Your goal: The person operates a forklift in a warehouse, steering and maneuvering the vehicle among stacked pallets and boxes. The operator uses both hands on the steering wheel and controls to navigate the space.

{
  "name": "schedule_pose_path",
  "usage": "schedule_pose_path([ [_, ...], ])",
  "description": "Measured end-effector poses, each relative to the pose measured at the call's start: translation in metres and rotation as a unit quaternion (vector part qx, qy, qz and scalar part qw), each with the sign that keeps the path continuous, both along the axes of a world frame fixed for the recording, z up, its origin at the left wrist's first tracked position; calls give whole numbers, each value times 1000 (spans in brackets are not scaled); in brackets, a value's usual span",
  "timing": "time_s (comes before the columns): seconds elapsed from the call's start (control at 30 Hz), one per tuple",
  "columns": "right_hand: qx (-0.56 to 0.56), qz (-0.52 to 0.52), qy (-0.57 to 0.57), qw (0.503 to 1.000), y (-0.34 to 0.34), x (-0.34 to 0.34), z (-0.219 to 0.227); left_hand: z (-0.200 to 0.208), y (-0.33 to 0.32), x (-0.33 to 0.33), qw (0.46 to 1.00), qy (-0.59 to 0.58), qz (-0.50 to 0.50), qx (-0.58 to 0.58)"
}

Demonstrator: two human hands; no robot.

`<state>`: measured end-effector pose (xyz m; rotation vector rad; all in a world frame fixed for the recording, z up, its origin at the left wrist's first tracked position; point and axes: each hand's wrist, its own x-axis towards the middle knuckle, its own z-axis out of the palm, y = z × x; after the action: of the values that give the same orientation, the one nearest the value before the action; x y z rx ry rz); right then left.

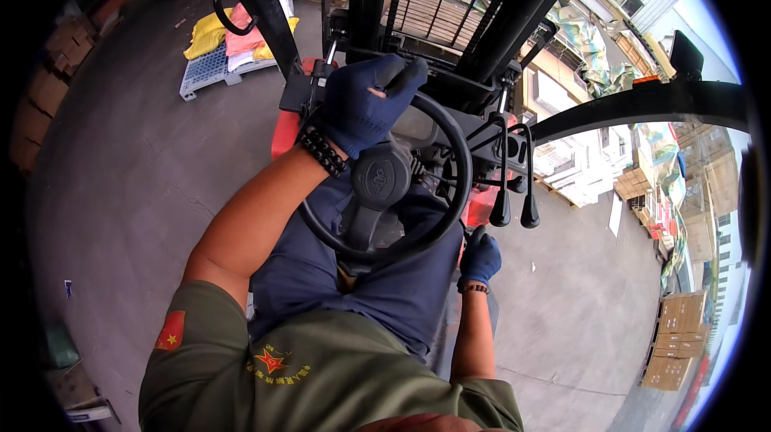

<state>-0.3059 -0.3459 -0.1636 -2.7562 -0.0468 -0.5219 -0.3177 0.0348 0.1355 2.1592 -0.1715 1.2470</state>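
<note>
Steering in hand: left hand [365, 107], in a dark blue knit glove with a black bead bracelet at the wrist, is clenched on the knob at the top rim of the black steering wheel [450, 191], which sits just ahead of the lap on the forklift column. Right hand [480, 259], gloved alike, hangs low beside the seat, just under the wheel's right edge and below two black ball-topped levers [514, 211]; whether its grip closes on anything I cannot tell. Judgement: a turn is under way, and the next move calls for a smooth, firm sweep of the hard, round rim over rough grey concrete floor [136, 183].
</note>
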Motion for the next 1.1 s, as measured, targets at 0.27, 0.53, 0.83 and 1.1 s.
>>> schedule_pose_path([
  [0.27, 3, -17, 110, 994, -45, -14, 14, -24, -165, 23, 990, -15, -134, 31],
  [0.53, 12, 135, 1, 991, -60, -52, 50, -114, -196, -140, 952, 66, -263, 144],
  [0.83, 59, 310, -212, 925, 11, -83, 251, -94, -30, -253, 983, 94, -118, 106],
  [1.1, 19, 232, -77, 969, 42, -70, 217, -50, 12, -192, 987, 114, -33, -104],
])
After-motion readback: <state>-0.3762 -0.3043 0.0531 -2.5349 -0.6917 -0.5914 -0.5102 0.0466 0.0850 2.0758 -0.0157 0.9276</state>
